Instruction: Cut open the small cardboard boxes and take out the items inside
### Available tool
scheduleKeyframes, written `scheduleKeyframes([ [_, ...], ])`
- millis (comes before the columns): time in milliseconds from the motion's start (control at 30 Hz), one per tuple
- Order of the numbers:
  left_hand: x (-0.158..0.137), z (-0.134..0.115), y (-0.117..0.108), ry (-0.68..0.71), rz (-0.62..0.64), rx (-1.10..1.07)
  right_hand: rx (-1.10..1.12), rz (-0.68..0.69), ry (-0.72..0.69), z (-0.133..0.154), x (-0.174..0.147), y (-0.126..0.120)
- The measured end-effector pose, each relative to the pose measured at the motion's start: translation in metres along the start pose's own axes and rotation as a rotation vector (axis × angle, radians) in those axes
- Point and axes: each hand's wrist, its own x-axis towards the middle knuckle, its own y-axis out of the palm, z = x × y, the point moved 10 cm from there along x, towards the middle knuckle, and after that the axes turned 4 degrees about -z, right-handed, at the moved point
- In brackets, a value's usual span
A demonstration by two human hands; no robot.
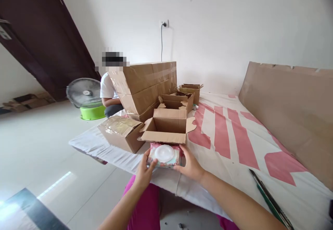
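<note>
Fingers of the left hand (pixel 144 173) and right hand (pixel 192 164) grip opposite ends of a soft-looking, pink-patterned pack (pixel 170 164) with a white oval lid (pixel 164 152), just before an open brown cardboard box (pixel 163 137). Light, even pressure from both sides — thumbs clear of the lid — should keep the pack level and uncrumpled. White cloth printed with red shapes (pixel 244 178) covers the work surface; a green-handled cutter (pixel 272 202) lies at right. Beyond: a green-based fan (pixel 84 93), a seated person in white (pixel 106 86) and a pale wall (pixel 221 25).
</note>
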Motion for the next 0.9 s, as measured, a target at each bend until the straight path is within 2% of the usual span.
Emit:
scheduleKeyframes([
  [67,0.004,0.008,-0.017,-0.001,-0.084,0.148,-0.013,0.046,-0.064,-0.004,0.008,0.011],
  [100,0.004,0.005,-0.020,0.046,-0.102,0.222,-0.011,0.035,-0.078,-0.009,0.009,0.011],
  [200,-0.005,-0.019,0.000,0.303,-0.021,0.448,0.012,-0.039,-0.068,-0.024,0.005,0.003],
  [267,-0.008,-0.026,0.019,0.372,0.025,0.593,0.027,-0.049,-0.037,-0.031,0.002,-0.001],
  [467,0.020,-0.022,0.043,0.275,0.010,0.756,0.072,-0.021,0.039,-0.032,0.004,-0.003],
  [900,0.059,-0.035,0.070,0.193,0.168,0.845,0.033,-0.043,0.099,-0.036,0.004,-0.004],
])
